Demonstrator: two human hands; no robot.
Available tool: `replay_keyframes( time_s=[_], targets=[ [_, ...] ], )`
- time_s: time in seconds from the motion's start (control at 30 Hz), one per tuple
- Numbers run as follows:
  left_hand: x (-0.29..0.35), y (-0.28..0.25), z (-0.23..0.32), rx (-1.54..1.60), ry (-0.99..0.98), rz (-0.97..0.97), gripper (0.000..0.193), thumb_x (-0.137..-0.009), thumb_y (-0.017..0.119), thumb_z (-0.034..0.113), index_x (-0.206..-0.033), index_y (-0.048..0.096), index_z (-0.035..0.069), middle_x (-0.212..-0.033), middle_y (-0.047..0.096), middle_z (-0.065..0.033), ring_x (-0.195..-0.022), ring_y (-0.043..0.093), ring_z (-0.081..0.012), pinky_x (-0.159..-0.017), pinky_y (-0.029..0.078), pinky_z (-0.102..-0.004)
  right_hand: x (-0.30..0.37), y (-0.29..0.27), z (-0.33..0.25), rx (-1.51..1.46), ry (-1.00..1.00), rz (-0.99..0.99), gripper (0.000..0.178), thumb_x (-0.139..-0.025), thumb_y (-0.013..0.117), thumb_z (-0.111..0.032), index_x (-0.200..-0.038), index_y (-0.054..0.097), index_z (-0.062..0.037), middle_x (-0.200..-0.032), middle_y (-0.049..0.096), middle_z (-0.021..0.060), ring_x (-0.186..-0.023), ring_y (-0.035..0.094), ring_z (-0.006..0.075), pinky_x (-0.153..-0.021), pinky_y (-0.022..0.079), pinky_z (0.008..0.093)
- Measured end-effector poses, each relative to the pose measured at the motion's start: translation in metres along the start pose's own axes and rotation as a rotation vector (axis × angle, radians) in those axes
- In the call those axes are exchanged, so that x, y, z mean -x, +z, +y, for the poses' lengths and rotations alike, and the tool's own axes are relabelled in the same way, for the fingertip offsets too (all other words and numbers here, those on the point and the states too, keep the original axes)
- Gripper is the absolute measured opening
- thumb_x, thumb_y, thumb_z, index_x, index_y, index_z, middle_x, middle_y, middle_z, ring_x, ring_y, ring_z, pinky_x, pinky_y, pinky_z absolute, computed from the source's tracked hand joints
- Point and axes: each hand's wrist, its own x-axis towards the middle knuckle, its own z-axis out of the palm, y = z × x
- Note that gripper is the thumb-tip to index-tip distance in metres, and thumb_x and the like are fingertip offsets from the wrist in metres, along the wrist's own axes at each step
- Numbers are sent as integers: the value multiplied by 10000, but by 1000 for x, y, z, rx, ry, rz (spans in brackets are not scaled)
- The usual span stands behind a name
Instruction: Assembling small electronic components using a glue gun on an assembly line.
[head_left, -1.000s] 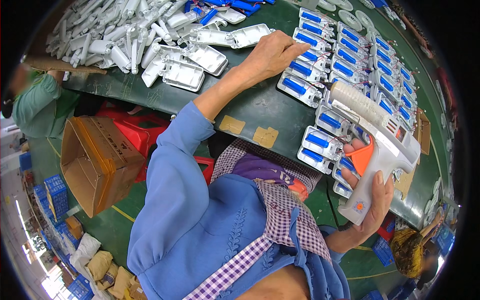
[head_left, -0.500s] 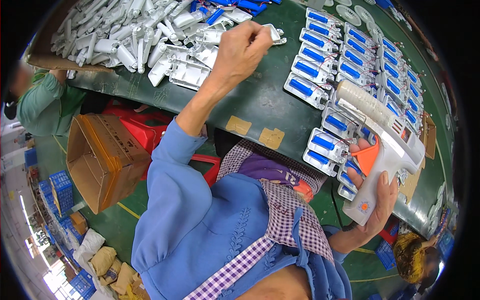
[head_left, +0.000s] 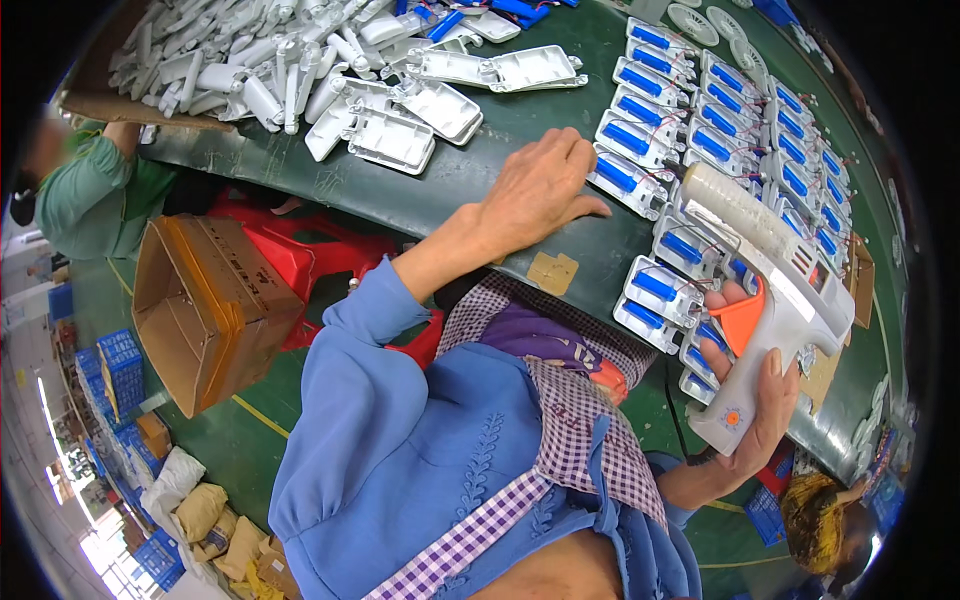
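- The left hand lies low over the dark green table, palm down, fingers bent and thumb stretched out to the right; whether it grips anything beneath the fingers cannot be told.
- Its fingertips are right beside a white housing with a blue cell, at the near left corner of the rows; contact is unclear.
- The right hand is closed around the handle of a pale grey glue gun, with the thumb on the handle and fingers beside the orange trigger.
- The glue gun hangs over the right part of the table, its whitish barrel pointing up and left across the rows.
- Many blue-celled housings stand in slanting columns, thin red wires at their ends.
- A few more of them sit nearer the person, left of the trigger.
- Bare white housings lie beyond the left hand, next to a heap of white parts.
- A tan patch is on the table's near edge, below the left hand.
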Motion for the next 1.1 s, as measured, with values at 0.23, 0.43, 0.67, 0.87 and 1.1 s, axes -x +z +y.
replay_keyframes(
  time_s=[0.23,0.43,0.67,0.87,1.1],
  targets=[
    [0,15,13,-107,-74,132,366,-733,756,288,-878,538,33,-878,529,-106,-828,570,-298,-649,481,-398,0,-4,2,26,-5,5,543,-932,443,-139,-1351,273,162,-1260,461,358,-1154,537,403,-772,606,388],
    [-9,-13,-16,-153,21,329,124,-844,652,119,-844,570,26,-792,612,-113,-659,626,-287,-524,491,-370,-3,-4,2,17,3,-28,557,-927,462,-140,-1353,267,162,-1255,465,357,-1155,535,404,-773,606,394],
    [-57,-28,-57,-526,47,310,261,-873,623,232,-732,539,30,-726,620,-122,-656,635,-287,-477,481,-366,-1,-5,1,7,0,-19,537,-941,441,-133,-1353,264,164,-1254,466,356,-1150,537,408,-785,603,402],
    [-55,-29,-59,-603,137,283,150,-797,657,158,-781,644,10,-809,598,-106,-803,633,-231,-532,520,-321,-3,-3,-1,-45,-4,-13,519,-943,446,-120,-1344,277,162,-1238,482,352,-1131,549,409,-778,605,408],
    [-49,-31,-57,-586,135,202,102,-813,638,101,-840,585,18,-894,596,-95,-753,632,-280,-565,519,-354,-2,2,-3,-5,-6,-17,522,-934,450,-122,-1342,288,160,-1221,497,347,-1116,562,394,-773,607,402]
  ],
)
